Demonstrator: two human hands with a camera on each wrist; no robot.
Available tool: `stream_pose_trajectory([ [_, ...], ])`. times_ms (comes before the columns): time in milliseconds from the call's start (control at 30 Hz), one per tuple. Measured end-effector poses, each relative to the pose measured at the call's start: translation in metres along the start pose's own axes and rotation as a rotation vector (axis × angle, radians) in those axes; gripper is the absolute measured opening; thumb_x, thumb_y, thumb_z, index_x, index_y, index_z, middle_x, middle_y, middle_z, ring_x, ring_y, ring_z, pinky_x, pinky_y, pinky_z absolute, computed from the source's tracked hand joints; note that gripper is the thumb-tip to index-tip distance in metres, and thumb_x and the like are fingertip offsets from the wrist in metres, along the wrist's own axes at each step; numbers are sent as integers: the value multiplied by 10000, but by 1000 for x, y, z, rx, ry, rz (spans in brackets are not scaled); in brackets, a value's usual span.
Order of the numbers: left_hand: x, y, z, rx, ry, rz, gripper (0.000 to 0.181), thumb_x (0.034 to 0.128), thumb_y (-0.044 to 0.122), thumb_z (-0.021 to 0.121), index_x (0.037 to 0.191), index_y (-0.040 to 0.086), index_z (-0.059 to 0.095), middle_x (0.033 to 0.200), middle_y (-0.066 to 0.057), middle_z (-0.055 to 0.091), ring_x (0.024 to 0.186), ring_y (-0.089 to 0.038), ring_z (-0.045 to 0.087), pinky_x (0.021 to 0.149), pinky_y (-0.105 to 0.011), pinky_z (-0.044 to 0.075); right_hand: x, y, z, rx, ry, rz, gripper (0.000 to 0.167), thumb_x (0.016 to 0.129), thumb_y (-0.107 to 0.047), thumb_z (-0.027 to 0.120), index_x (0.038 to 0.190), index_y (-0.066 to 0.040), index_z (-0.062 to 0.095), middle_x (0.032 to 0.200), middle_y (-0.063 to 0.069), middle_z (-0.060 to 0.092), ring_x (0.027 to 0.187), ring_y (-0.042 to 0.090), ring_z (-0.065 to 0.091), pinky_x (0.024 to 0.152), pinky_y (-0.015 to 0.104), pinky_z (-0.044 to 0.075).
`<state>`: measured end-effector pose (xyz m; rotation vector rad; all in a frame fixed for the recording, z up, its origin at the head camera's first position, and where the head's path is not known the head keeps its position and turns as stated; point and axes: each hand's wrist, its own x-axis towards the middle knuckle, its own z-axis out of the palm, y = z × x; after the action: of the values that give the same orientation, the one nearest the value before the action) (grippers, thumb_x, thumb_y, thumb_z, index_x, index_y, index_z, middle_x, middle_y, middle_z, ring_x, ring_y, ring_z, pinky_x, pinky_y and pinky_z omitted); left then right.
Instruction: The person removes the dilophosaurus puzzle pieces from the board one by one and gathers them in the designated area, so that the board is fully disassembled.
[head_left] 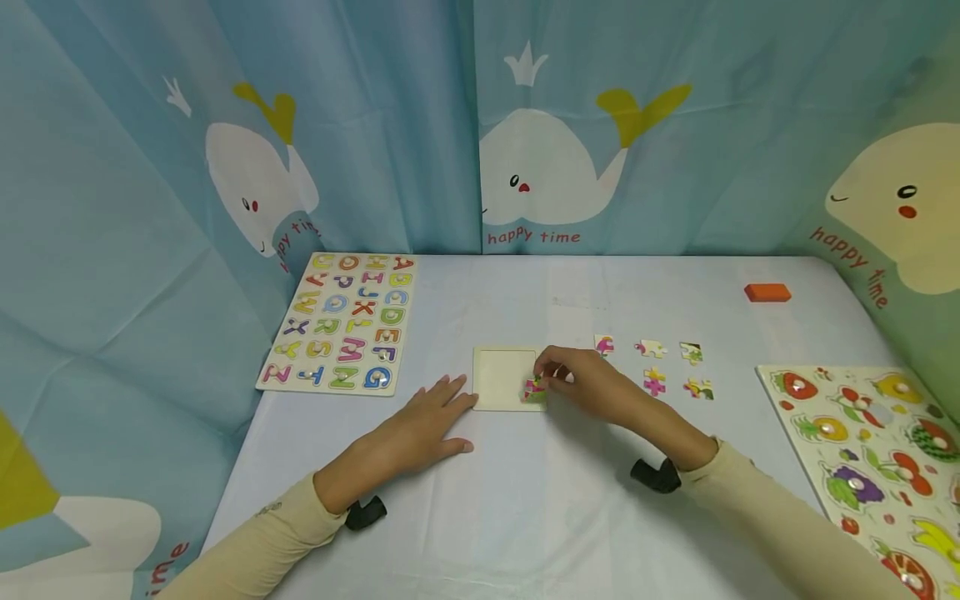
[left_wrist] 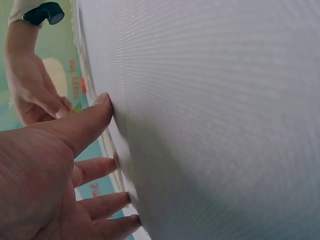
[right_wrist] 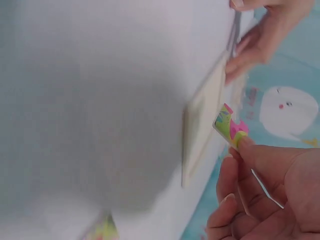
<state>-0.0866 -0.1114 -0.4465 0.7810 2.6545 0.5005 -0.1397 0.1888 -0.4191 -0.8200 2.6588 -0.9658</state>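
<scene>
A shallow cream puzzle tray lies at the middle of the table. My left hand lies spread, palm down, with its fingertips at the tray's left edge. Between thumb and fingers my right hand pinches a pink and green puzzle piece, held over the right part of the tray. In the right wrist view the piece is tilted and clear of the tray. Several loose puzzle pieces lie right of that hand, and one piece is partly hidden behind it.
At the back left lies an alphabet peg board. A fruit peg board lies at the right edge. An orange block stands at the back right. Whale-printed curtains hang behind and beside the table.
</scene>
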Motion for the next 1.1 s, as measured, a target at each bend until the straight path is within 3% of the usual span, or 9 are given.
stream_pose_trajectory([
  [400,-1,0,-1,-11,0,15,671,1024,392,701,1582,101,466,1721,-168,296,1604,-394,241,1253,-619,283,-55,27,-66,-6,37,75,98,1012,-74,707,1083,-134,681,979,-19,711,910,146,647,749,258,547],
  [633,-1,0,-1,-13,-1,6,671,1022,389,704,1582,105,469,1724,-161,294,1606,-387,239,1259,-613,276,-97,58,-97,-56,17,190,115,1003,-53,706,1082,-129,674,979,-17,704,898,94,650,736,232,545],
  [867,-1,-1,1,-13,0,-3,670,1021,392,705,1583,112,469,1725,-154,293,1608,-381,235,1263,-608,272,-133,97,-108,29,-48,135,122,1011,21,651,1079,-78,672,950,-18,696,864,68,644,710,194,512],
  [1000,-2,-1,1,-19,3,0,668,1021,386,707,1580,109,470,1724,-157,294,1608,-383,235,1263,-608,271,-140,112,-107,90,-105,183,99,1041,-13,621,1124,-41,667,975,2,688,860,86,626,713,197,506],
  [1100,-2,0,0,-21,3,3,667,1021,384,707,1580,107,470,1723,-159,296,1607,-386,235,1263,-610,270,-143,114,-102,63,-94,239,95,1035,-40,643,1123,-62,674,1017,4,686,867,50,609,717,208,512],
])
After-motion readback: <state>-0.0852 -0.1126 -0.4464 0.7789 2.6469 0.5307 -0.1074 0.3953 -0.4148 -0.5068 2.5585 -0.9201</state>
